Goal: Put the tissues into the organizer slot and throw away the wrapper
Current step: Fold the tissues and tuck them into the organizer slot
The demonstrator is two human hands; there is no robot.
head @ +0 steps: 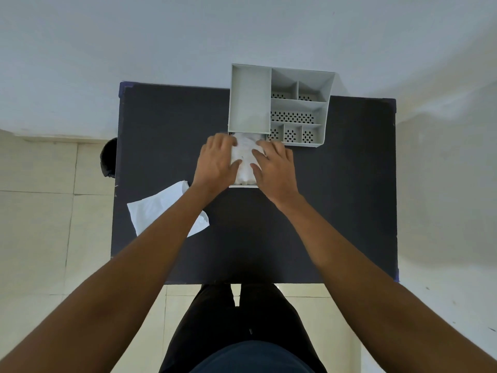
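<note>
A grey organizer (279, 103) with several compartments stands at the back of the dark table. From its front left a drawer-like slot (243, 186) is pulled toward me. A white stack of tissues (245, 157) lies in that slot. My left hand (216, 162) presses on the stack's left side and my right hand (277, 165) on its right side, fingers spread over it. The empty white wrapper (158, 208) lies flat on the table at the left, partly under my left forearm.
The dark table (349, 184) stands against a pale wall. A black round object (109, 157) sits on the floor by the table's left edge. Tiled floor lies to the left and below; my legs are at the table's near edge.
</note>
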